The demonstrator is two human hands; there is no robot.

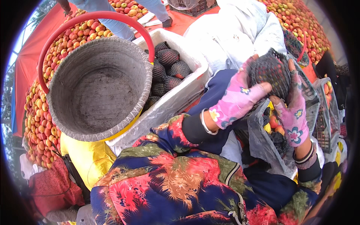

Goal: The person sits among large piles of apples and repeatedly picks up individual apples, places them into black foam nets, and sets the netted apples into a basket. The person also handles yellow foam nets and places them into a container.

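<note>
You've got the black mesh net (269,71) up between both hands, right of centre, red and yellow showing through; can't tell exactly what's inside. Left hand (240,92) grips its left side, fingers behind, thumb across the front; right hand (295,114) has its fingers bent against the right and lower edge. Right below, partly hidden by your hands: a clear plastic bag (259,144) with loose apples (275,122) and more dark netting (279,141). To your left, the big grey basket (101,52) overlaps the white foam box (201,71), blocking your view of its left part; the red handle (97,15) arches above the rim. Netted apples (167,57) sit in the box. White sack (228,33) lies beyond your hands, yellow sack (83,157) below the basket. Apple heaps left (41,125) and upper right (300,26).
</note>
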